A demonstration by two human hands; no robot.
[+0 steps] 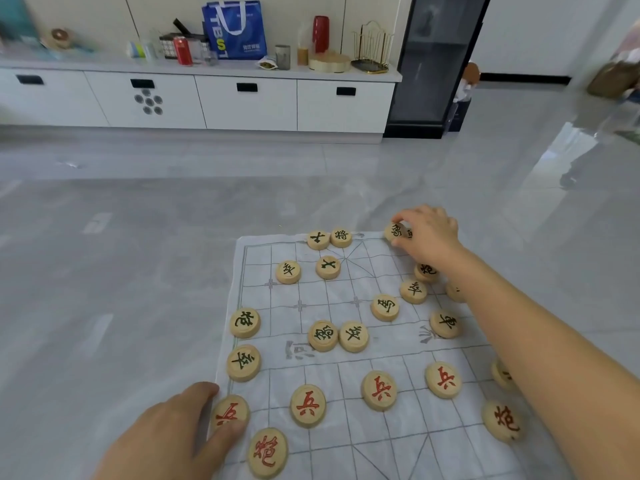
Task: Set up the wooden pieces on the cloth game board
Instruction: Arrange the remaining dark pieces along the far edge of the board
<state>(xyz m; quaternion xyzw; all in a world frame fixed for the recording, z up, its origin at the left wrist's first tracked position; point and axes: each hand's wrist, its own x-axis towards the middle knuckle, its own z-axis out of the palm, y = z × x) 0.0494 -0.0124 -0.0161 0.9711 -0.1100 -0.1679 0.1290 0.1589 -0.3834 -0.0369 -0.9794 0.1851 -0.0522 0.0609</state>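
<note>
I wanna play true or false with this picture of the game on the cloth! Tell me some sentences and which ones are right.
1. The right hand holds a black-lettered piece at the far edge of the cloth board. True.
2. The left hand is lifted high above the board. False: it is down at the near left corner, with its fingers around a red-lettered piece.
3. The cloth board lies on a table. False: it is spread on the grey floor.
4. A blue bag stands on the white cabinet at the back. True.
</note>
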